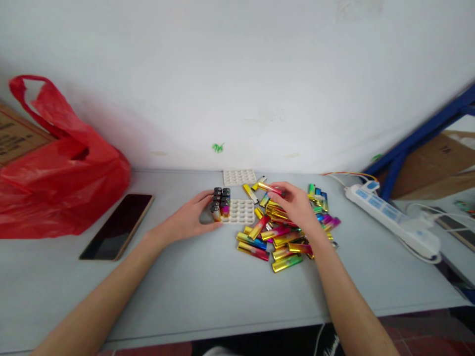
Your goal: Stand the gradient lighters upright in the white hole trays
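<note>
While the left hand (191, 218) curves about the tray's left end, the right hand (295, 201): pinches one shiny gold-to-red cylindrical lighter (270, 188) between thumb and fingers, lifted above the pile and lying nearly level.
Left grip: thumb and fingers are spread apart, beside the standing lighters and the tray's near corner; whether they press on it, I cannot tell.
Socketed tray: a white rectangular tray with rows of round sockets (243, 211) sits between the hands; black-topped metallic lighters (221, 200) stand upright in two columns at its left end, with bare sockets to their right.
Loose pile: glossy gold, red, blue, green and purple lighters (282, 232) lie scattered under and around the right hand.
Spare tray: a second white socketed tray (239, 177) lies behind, near the wall.
Step in hand: apparently picking up a single lighter, with the left hand by the tray.
Next move's demand: seating it like the others would call for turning it upright, black top uppermost, and lining it up with a bare socket.
</note>
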Available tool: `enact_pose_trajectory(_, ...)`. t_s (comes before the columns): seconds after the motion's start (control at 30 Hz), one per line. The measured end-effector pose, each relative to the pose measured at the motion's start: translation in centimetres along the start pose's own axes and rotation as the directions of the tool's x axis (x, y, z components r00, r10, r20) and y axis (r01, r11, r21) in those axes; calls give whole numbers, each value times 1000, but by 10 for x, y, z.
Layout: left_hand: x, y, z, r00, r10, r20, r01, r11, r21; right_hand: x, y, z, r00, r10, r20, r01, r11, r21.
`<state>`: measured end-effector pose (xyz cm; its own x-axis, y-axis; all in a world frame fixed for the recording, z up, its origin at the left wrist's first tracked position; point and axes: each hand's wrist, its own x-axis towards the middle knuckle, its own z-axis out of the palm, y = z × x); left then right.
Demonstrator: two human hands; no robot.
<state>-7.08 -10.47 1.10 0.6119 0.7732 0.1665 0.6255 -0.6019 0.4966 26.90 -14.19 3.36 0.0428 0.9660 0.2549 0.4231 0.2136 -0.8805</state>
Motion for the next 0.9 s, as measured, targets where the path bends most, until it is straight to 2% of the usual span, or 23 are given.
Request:
enact_pose_trajectory(0.1, 0, 0, 0, 1000, 0, 4, 0, 1000, 10, -7, -15, 17, 991, 86, 103, -106, 972, 209)
enact_pose_trajectory(0.2, 1, 1, 0, 1000, 7, 0, -7, 1000, 10, -14, -27, 30, 971, 159, 178, -205, 936, 287)
enact_pose_trajectory(0.37, 1, 1, -1, 1000, 22, 0, -22, 1000, -1, -19, -29, 45, 948, 177, 263, -285, 840, 461)
enact_pose_trajectory(0.7, 0, 1, -1, 1000, 7, -3, -7, 1000, 10, -26, -35, 55, 919, 137, 370, -364, 657, 660)
enact_pose_trajectory(0.9, 0, 1, -1, 999, 32, -9, -32, 999, 27, -24, -39, 58, 874, 180, 451, -476, 497, 726)
